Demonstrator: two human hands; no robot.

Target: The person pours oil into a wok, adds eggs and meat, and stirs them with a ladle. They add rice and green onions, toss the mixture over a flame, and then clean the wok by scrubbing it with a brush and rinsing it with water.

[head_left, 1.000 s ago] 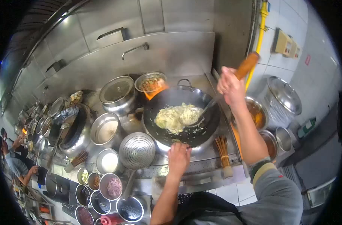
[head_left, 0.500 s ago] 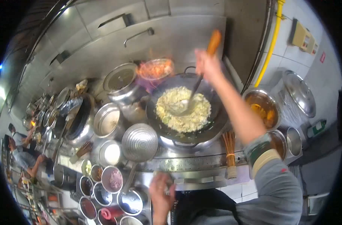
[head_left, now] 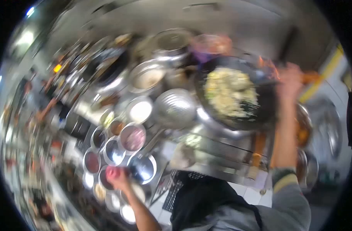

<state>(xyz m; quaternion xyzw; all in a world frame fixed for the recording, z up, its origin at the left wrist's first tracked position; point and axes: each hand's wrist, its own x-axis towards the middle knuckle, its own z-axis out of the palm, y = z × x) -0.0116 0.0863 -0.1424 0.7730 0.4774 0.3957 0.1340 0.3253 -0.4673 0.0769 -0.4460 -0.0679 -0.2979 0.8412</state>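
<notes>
My right hand [head_left: 289, 79] is closed around the ladle's orange-brown wooden handle [head_left: 310, 78], at the right of the wok. The dark wok [head_left: 235, 122] holds pale yellow and white fried food, like rice with egg [head_left: 228, 90], with green bits. The ladle's head is hard to make out in the blur. At the lower left, my left hand [head_left: 121, 182] is closed on a red plastic container [head_left: 112, 172], perhaps a bottle, among the metal seasoning pots. The fingers there are smeared by motion.
A large strainer [head_left: 175, 107] rests left of the wok over a pot of white contents [head_left: 140, 111]. Flames [head_left: 269, 66] show by the wok's far rim. A basket of orange-red food [head_left: 214, 43] stands behind. A bamboo brush [head_left: 257, 154] lies in front. People work far left.
My view has turned left. My left hand has moved from the counter edge to the red container among the pots. My right hand has lowered the ladle handle toward the right.
</notes>
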